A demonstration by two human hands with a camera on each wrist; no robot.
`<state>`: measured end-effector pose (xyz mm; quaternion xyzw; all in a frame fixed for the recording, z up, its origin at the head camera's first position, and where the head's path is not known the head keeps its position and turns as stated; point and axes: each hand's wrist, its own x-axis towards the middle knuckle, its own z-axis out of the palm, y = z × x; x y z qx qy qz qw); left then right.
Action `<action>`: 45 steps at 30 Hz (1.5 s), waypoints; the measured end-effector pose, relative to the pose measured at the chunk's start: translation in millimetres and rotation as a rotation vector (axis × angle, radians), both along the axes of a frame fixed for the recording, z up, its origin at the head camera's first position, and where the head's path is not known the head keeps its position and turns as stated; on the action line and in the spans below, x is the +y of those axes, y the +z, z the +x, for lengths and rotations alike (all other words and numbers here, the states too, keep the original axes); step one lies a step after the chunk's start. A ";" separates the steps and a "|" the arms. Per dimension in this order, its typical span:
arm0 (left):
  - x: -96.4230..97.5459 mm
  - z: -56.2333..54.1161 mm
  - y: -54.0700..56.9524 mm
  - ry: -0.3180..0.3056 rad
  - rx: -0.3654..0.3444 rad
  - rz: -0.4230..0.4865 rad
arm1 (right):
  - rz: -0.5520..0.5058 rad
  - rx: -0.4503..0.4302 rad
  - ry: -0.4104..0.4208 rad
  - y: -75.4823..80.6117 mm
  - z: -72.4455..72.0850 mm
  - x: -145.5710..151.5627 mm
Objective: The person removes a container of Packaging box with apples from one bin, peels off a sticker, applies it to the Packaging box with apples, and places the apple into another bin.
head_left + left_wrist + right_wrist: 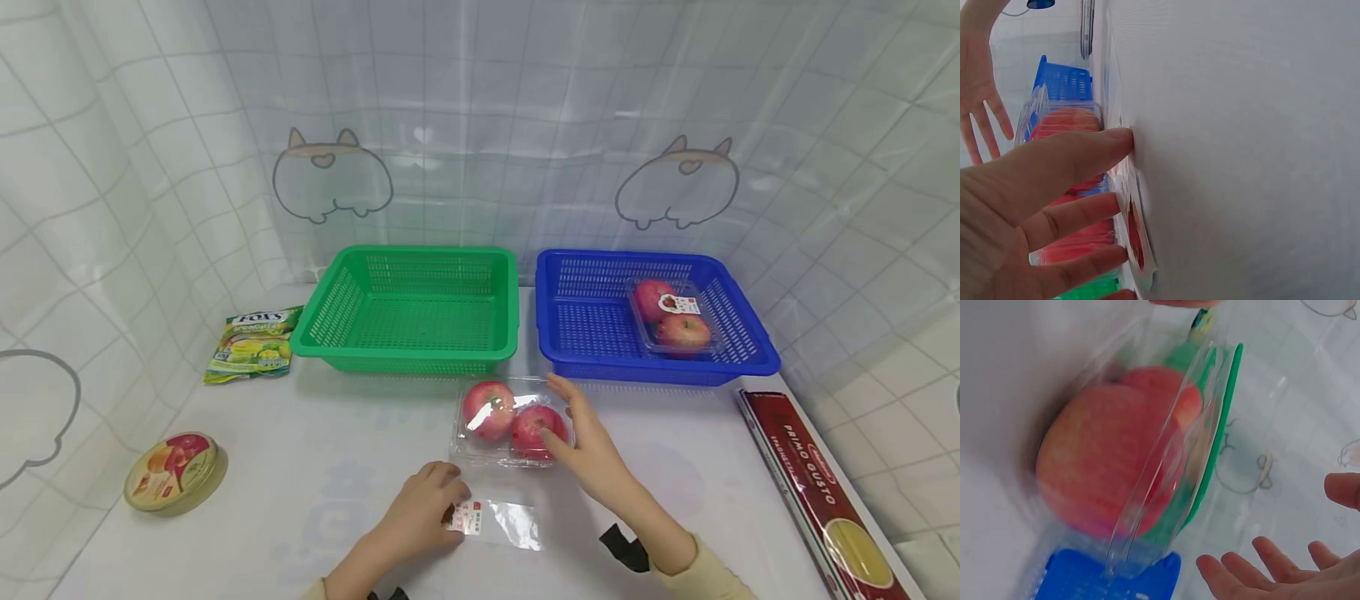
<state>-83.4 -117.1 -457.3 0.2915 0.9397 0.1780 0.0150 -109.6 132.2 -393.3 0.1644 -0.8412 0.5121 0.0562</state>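
A clear plastic box [472, 450] with two red apples [489, 410] lies on the white table in front of the baskets. My right hand [592, 454] is over the box's right side with its fingers spread; the right wrist view shows the fingers [1272, 569] apart from the box. Nearer to me is a transparent strip [513, 523] with a printed label [467, 518] at its left end. My left hand [423, 510] rests at that labelled end, fingers extended. In the left wrist view, its thumb and fingertips touch the label [1136, 240] near the tabletop.
A green basket [405, 367] stands behind the box. To its right, a blue basket [637, 372] holds another boxed pair of apples [682, 333]. At left are a Fox's candy bag [253, 346] and a round lidded tub [171, 471]. A red spaghetti box [817, 492] lies at right.
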 end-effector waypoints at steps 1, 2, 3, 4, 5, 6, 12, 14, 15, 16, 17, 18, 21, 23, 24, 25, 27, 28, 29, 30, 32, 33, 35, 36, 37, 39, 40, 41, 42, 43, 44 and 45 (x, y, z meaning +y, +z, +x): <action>0.4 0.1 0.0 -0.003 0.005 -0.003 | 0.017 0.002 -0.006 -0.4 1.5 -2.2; 0.8 0.3 0.1 -0.007 0.000 -0.002 | 0.036 0.007 -0.009 -1.1 3.4 -4.6; 1.2 0.3 0.4 -0.013 -0.004 -0.001 | 0.056 0.013 -0.012 -2.0 5.3 -7.0; 1.5 0.2 0.9 -0.020 -0.008 0.000 | 0.076 0.023 -0.009 -3.1 7.3 -9.6; 1.7 0.0 1.3 -0.029 -0.016 0.003 | 0.103 0.038 -0.002 -4.5 9.7 -12.1; 1.9 -0.4 2.1 -0.038 -0.031 0.016 | 0.128 0.062 0.015 -6.1 12.1 -14.6; 0.5 -5.0 11.1 -0.088 -0.396 0.296 | 0.303 0.262 0.265 -17.0 23.7 -27.9; 0.4 -6.5 15.5 -0.087 -0.555 0.425 | 0.374 0.305 0.342 -19.4 26.3 -31.4; 0.6 -7.3 17.9 -0.086 -0.635 0.493 | 0.404 0.318 0.372 -20.6 27.3 -33.0; 0.7 -7.9 19.9 -0.084 -0.700 0.550 | 0.425 0.328 0.396 -21.3 28.1 -34.5; 1.1 -8.4 22.0 -0.082 -0.764 0.609 | 0.436 0.332 0.414 -22.4 28.6 -35.9; 1.3 -9.0 23.7 -0.082 -0.817 0.658 | 0.441 0.335 0.425 -23.3 28.8 -37.1; 1.6 -10.8 27.8 -0.058 -0.939 0.765 | 0.428 0.341 0.427 -24.7 28.8 -39.4; 0.9 -11.8 29.4 -0.037 -0.955 0.790 | 0.417 0.352 0.417 -24.0 28.6 -39.4; 0.0 -12.2 30.1 -0.027 -0.953 0.793 | 0.416 0.357 0.412 -22.9 28.6 -39.1; -1.2 -12.5 30.7 -0.012 -0.948 0.795 | 0.419 0.358 0.406 -21.7 28.6 -38.6; -4.6 -13.4 31.8 0.008 -0.936 0.792 | 0.434 0.344 0.399 -19.3 28.5 -37.6; -6.6 -13.9 32.4 0.013 -0.928 0.787 | 0.446 0.334 0.394 -18.0 28.4 -37.2; -8.6 -14.5 33.0 0.017 -0.922 0.781 | 0.458 0.315 0.390 -17.1 28.3 -36.9; -10.2 -15.2 33.8 0.022 -0.919 0.774 | 0.465 0.299 0.387 -16.2 28.1 -36.6; -12.4 -16.5 34.9 0.018 -0.922 0.767 | 0.473 0.265 0.383 -15.8 27.5 -36.2; -12.8 -16.9 35.5 0.015 -0.925 0.766 | 0.476 0.261 0.379 -16.1 27.1 -36.1; -13.0 -17.4 35.6 0.017 -0.938 0.777 | 0.472 0.247 0.377 -16.7 26.3 -35.7; -12.6 -17.4 35.2 0.020 -0.945 0.785 | 0.465 0.252 0.374 -17.5 25.9 -35.7; -12.0 -17.3 34.7 0.023 -0.952 0.794 | 0.461 0.256 0.372 -18.2 25.7 -35.8; -10.2 -17.0 33.0 0.034 -0.962 0.812 | 0.460 0.271 0.367 -18.5 25.9 -35.6; -9.1 -16.8 32.2 0.040 -0.969 0.818 | 0.456 0.277 0.368 -18.4 26.3 -35.6; -7.9 -16.6 31.5 0.043 -0.975 0.823 | 0.450 0.291 0.366 -18.9 26.7 -35.7; -6.8 -16.5 30.8 0.041 -0.975 0.825 | 0.441 0.308 0.362 -19.5 27.1 -35.9; -5.8 -16.4 30.5 0.039 -0.976 0.823 | 0.434 0.325 0.361 -20.0 27.3 -36.1; -5.0 -16.1 30.2 0.040 -0.978 0.821 | 0.425 0.349 0.360 -20.8 27.3 -36.3; -4.4 -15.9 30.1 0.043 -0.977 0.819 | 0.410 0.379 0.359 -22.0 27.1 -36.7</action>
